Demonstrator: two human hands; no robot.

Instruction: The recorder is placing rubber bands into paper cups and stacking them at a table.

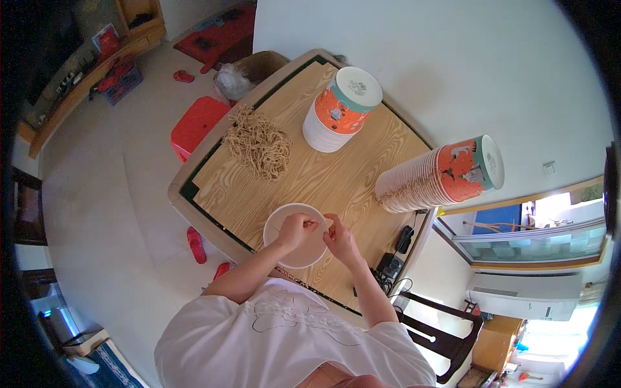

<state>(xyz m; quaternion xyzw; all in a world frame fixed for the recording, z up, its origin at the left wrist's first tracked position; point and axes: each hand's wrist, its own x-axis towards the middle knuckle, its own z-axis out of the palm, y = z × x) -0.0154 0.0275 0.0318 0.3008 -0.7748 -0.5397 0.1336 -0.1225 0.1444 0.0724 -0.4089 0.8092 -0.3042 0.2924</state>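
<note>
head view | head-worn, above the table (343,174) | looking down (fisheye, edges bowed) | tabletop near, floor (103,194) farther

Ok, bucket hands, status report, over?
Left hand over open white bucket, right hand at its rim. Any hold unclear. Twine pile lies apart, not in the way.

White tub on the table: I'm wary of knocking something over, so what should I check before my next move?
1. White tub open side up: ok.
2. What the left hand and right hand pinch: cannot tell, too small.
3. Tan twine pile apart from the tub: ok.
4. Left tub stack and right tub stack apart: ok.
5. Black adapters apart from the tub: ok.
</note>
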